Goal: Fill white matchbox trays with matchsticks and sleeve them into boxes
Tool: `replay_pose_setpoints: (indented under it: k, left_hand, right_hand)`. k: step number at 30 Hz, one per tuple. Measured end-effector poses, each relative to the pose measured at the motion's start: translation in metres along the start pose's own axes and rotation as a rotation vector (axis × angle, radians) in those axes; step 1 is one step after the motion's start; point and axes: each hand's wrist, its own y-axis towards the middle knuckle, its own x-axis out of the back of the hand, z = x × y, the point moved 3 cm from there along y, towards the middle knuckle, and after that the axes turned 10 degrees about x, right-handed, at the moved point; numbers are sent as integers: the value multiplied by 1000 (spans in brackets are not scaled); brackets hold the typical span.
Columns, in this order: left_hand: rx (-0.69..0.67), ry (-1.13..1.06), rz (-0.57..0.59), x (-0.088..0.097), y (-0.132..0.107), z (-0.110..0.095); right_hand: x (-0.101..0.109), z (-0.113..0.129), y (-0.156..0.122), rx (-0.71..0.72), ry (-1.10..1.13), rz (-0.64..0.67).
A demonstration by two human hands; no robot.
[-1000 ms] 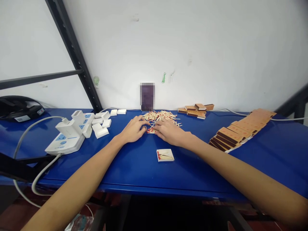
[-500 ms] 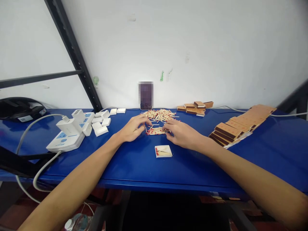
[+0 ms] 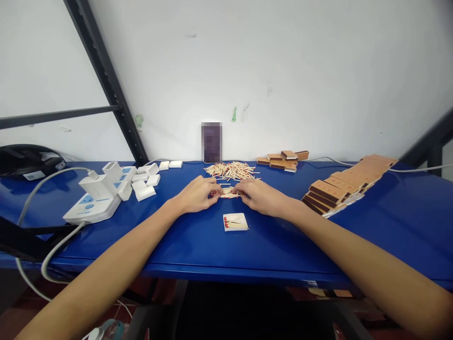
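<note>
A small bundle of red-tipped matches lies on the blue table between my hands. My left hand pinches its left end with curled fingers. At the bundle's right end, my right hand is closed on it too. Just behind them is a loose pile of matches. In front of my hands sits an open white matchbox tray with a few matches in it.
White empty trays and a white power strip with plugs lie at the left. Brown matchbox sleeves lie in a small heap at the back and a long row at the right. A dark phone leans on the wall.
My hands drew the small bundle out of the pile, opened apart for a moment, and have now closed in on its two ends. The camera view shifted slightly.
</note>
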Motion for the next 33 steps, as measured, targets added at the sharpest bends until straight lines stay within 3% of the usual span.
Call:
replay_pose_setpoints:
  k: [4,9,19,33]
  left_hand:
    - [39,-63,-49,0,1,0]
    - [47,-102,-19,-2,2,-5]
    - [3,-33,11,-1,0,-9]
    - [-53,-146,52,1,-2,-12]
  right_hand:
    - [-1,-4,0,18,6,-57]
    - [-1,-8,0,13,-5,-91]
    - [4,5,-1,19,-46,-54]
    - [1,12,-2,46,-53,-38]
